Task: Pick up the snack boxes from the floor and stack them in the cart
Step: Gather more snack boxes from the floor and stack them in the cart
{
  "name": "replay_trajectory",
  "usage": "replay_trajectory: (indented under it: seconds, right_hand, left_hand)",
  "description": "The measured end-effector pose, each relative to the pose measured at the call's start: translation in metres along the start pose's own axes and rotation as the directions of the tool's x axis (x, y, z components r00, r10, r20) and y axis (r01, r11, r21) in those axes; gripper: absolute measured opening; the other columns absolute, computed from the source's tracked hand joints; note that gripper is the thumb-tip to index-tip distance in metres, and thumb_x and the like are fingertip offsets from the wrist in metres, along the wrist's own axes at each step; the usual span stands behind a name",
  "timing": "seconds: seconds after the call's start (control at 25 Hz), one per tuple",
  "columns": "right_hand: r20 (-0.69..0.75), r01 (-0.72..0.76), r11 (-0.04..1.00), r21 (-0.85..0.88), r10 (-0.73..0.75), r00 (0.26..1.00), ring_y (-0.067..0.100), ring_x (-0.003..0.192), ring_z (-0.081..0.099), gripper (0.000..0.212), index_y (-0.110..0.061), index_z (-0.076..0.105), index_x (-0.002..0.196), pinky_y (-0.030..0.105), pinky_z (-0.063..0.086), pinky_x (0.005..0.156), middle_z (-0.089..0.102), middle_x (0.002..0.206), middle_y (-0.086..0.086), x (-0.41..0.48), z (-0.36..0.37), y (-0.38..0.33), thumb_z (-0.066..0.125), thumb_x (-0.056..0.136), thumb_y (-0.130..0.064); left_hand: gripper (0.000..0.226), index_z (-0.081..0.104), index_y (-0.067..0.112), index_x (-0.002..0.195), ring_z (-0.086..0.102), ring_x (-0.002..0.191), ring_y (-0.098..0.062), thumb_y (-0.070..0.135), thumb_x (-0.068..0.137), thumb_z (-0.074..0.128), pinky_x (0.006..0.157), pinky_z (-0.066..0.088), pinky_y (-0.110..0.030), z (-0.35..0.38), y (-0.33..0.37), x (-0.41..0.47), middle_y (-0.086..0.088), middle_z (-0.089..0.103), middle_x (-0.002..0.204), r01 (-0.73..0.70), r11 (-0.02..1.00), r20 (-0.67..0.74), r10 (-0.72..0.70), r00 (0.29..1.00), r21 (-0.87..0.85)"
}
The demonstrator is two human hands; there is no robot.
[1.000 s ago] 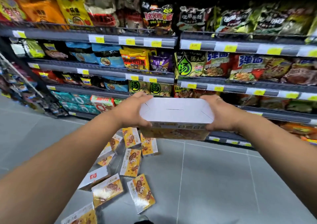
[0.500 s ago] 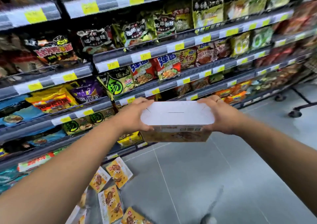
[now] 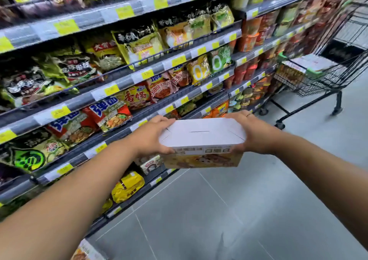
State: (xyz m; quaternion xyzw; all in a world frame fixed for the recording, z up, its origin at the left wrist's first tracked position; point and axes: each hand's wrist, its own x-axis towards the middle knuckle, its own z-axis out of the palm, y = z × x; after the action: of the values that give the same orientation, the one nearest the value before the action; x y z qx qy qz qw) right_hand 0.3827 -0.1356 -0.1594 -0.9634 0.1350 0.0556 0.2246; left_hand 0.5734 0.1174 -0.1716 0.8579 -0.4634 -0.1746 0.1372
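the snack box (image 3: 201,138) is up in the air at about chest height, held flat with its plain white face upward and its long axis running left to right between the two hands. the left hand (image 3: 151,138) clasps the left end, thumb on top and fingers curled under; the right hand (image 3: 256,134) does the same on the right end. neither hand is free.

the relation that matters is where the cart (image 3: 326,80) lies from the box: ahead and off to the right, well apart, further down the aisle beside the shelves (image 3: 151,68). the right hand is the nearer of the two. the stacked boxes (image 3: 310,64) in the basket lie flat near its front end, so the held box probably needs to travel forward and right, then come down over the wire rim onto that stack. whether its long axis already matches theirs is hard to tell through the blur.

one more box (image 3: 87,251) shows on the floor (image 3: 219,210) at the lower left edge, so the job looks partway done.
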Motion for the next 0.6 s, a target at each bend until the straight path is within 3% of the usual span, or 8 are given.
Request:
replay_trajectory:
  seconds: [0.16, 0.32, 0.6]
  right_hand:
    - [-0.040, -0.105, 0.994, 0.005, 0.105, 0.994, 0.025, 0.125, 0.042, 0.097, -0.034, 0.028, 0.142, 0.038, 0.040, 0.103, 0.029, 0.143, -0.001, 0.012, -0.046, 0.088, 0.084, 0.064, -0.045]
    - [-0.082, -0.181, 0.982, 0.049, 0.184, 0.979, 0.026, 0.122, 0.043, 0.092, -0.036, 0.028, 0.135, 0.043, 0.042, 0.100, 0.030, 0.143, -0.004, 0.024, -0.077, 0.156, 0.083, 0.063, -0.048]
    - [-0.153, -0.320, 0.945, 0.070, 0.327, 0.933, 0.018, 0.111, 0.043, 0.089, -0.028, 0.032, 0.137, 0.026, 0.038, 0.091, 0.035, 0.140, 0.001, 0.074, -0.130, 0.275, 0.084, 0.067, -0.043]
  left_hand:
    - [0.098, 0.026, 0.021, 0.152, 0.033, 0.134, -0.019, 0.041, 0.074, 0.081, 0.109, 0.027, -0.028, -0.005, 0.057, 0.101, 0.001, 0.029, 0.147, -0.084, 0.996, 0.063, 0.082, 0.995, 0.023]
    - [0.100, 0.023, 0.021, 0.153, 0.034, 0.133, -0.018, 0.039, 0.074, 0.081, 0.105, 0.028, -0.025, -0.009, 0.094, 0.194, 0.002, 0.029, 0.146, -0.164, 0.986, 0.121, 0.160, 0.980, 0.026]
    - [0.103, 0.025, 0.023, 0.153, 0.036, 0.132, -0.016, 0.039, 0.071, 0.084, 0.104, 0.027, -0.021, -0.001, 0.149, 0.381, 0.002, 0.032, 0.144, -0.335, 0.942, 0.206, 0.321, 0.925, 0.037]
